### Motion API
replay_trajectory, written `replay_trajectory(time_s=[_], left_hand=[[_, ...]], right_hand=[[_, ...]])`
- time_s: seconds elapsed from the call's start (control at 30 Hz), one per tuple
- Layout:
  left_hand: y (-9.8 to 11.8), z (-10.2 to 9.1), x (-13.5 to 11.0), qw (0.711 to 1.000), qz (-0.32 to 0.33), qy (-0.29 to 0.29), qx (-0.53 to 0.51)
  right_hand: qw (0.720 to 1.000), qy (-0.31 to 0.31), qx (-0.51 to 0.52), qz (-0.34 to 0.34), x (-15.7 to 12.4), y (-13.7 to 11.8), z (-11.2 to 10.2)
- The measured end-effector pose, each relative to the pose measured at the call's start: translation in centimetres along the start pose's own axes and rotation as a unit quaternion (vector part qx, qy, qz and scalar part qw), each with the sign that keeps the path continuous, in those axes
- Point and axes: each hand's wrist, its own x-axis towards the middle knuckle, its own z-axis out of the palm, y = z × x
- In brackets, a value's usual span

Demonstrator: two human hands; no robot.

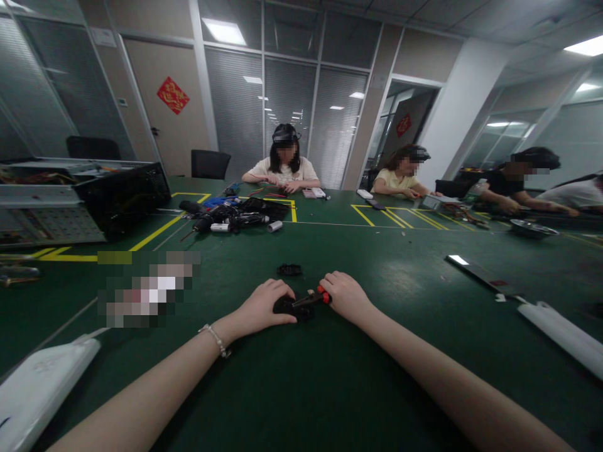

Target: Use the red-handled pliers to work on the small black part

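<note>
My left hand lies curled over a small black part on the green table, pressing it down. My right hand is closed round a small tool with red handles, whose dark tip reaches toward the black part. A second small black piece lies on the mat just beyond my hands, untouched. A bracelet sits on my left wrist.
An open computer case stands at the left. A pile of black tools and parts lies mid-table. White panels lie at the lower left and right. Several people sit at the far side, working.
</note>
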Motion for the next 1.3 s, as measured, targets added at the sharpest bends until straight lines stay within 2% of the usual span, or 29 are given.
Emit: replay_trajectory(time_s=[0.43,0.63,1.3], left_hand=[[-0.14,-0.01,-0.04,1.0,-0.003,-0.004,-0.001],[-0.35,0.17,0.04,1.0,0.005,0.003,0.005],[0.18,-0.16,-0.09,1.0,-0.005,-0.003,-0.003]], right_hand=[[1.0,0.001,0.01,-0.008,0.09,-0.17,-0.5],[1.0,-0.004,0.002,0.0,0.05,0.06,0.07],[1.0,-0.003,0.008,0.0,0.01,0.0,-0.22]])
